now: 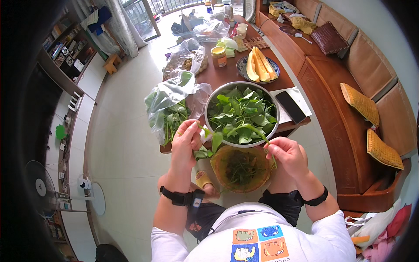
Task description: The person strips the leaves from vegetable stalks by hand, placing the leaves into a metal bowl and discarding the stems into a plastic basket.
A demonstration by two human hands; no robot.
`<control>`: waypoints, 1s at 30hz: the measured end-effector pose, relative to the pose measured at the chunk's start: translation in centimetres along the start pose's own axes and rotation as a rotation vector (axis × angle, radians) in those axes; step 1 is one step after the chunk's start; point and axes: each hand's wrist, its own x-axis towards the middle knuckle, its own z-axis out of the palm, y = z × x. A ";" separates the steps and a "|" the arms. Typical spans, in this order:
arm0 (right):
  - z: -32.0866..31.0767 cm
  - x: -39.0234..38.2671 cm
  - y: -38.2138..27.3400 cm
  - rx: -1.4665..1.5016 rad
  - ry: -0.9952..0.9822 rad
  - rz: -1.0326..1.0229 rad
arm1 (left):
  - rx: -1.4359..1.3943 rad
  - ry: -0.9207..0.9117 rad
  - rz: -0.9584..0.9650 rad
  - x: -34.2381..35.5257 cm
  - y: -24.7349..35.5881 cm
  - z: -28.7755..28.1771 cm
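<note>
A brown bench (217, 75) carries a clear bag (166, 98) of greens and, right of it, a round bowl (278, 111) heaped with leaves (244, 111). Below the bowl's near rim is a yellowish bin (221, 174) holding green scraps. The left hand (187, 139) has its fingers pinched narrow on a leafy sprig (217, 140); the right hand (288, 155) likewise pinches a thin stem (264, 138) crossing the bowl's rim.

A person wears a white short-sleeved T-shirt (262, 218) printed with four cartoon animal squares (258, 244) (two orange, two blue), black shorts (283, 207), a yellow slipper (202, 178), a black right wrist strap (317, 200) and a chunkier left strap (176, 198) bearing a small device (197, 202).
</note>
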 end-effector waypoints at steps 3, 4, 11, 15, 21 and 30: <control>-1.3 0.0 0.5 0.045 0.081 -0.019 | -0.016 -0.009 0.012 2.3 -0.7 0.4; -1.6 -0.1 0.5 0.019 0.147 -0.013 | 0.032 0.041 0.011 3.1 -0.8 1.7; -2.3 -0.6 0.7 -0.051 0.186 0.032 | 0.636 -0.060 0.387 5.9 -5.1 3.8; -2.3 -1.0 0.6 -0.063 0.143 0.019 | 1.032 -0.268 0.715 1.5 -3.2 8.4; -1.5 -0.9 0.1 0.101 -0.001 0.039 | 1.077 -0.302 0.711 -0.6 -3.4 7.8; 0.0 -1.2 1.0 0.079 -0.148 0.175 | 1.008 -0.270 0.417 -3.1 -3.7 5.0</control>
